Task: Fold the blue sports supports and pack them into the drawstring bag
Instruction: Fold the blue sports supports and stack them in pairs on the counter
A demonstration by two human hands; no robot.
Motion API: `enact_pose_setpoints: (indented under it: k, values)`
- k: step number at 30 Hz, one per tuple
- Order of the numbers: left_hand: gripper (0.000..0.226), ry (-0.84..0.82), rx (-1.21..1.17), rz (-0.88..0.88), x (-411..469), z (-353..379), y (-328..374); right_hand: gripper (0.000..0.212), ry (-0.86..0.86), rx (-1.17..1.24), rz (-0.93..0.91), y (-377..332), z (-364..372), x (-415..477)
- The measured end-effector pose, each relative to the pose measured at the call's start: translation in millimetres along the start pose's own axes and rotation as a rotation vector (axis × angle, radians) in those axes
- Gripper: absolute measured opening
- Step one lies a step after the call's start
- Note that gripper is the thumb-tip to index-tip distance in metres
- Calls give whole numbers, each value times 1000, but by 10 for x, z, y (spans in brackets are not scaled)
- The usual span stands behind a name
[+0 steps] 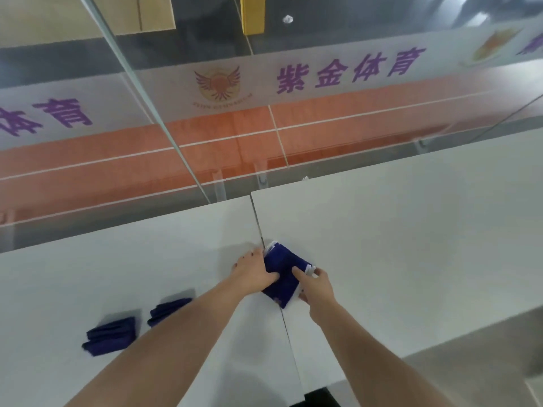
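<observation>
Now, step: folding support (pixel 283 277) on table (pixel 411 230)
Grip: left hand (pixel 254 271) flat, pressing it; right hand (pixel 316 284) pinching its 3 o'clock edge
Next: crease, stack with folded pair (pixel 113 334) at 8 o'clock

Both hands press on a blue support (pixel 282 277) lying across the seam of the white bench (pixel 411 230): left hand (pixel 254 271) flat, right hand (pixel 316 284) gripping its edge. Two folded supports (pixel 111 336) (pixel 169 309) lie near the bench's left edge.
</observation>
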State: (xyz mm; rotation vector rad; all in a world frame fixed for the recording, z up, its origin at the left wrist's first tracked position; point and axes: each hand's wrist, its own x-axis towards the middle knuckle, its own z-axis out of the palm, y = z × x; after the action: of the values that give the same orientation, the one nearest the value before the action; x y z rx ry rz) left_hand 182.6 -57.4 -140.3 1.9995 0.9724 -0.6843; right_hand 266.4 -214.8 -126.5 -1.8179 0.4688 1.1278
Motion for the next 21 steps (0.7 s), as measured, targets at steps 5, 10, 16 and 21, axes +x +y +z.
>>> enact_pose_setpoints:
  k: [5, 10, 16, 21]
  values:
    - [52, -157, -441, 25, -261, 149, -92, 54, -80, 82, -16, 239, 22, -239]
    - [59, -196, -707, 12, -684, 95, -55, 88, -119, 147, -5, 224, 58, -645]
    - [56, -116, -683, 77, -1261, -141, -236, 49, -309, -88, -146, 103, -44, -1263]
    - [48, -116, -646, 144, -1908, -363, -760, 41, -554, -381, -163, 121, 91, -1688]
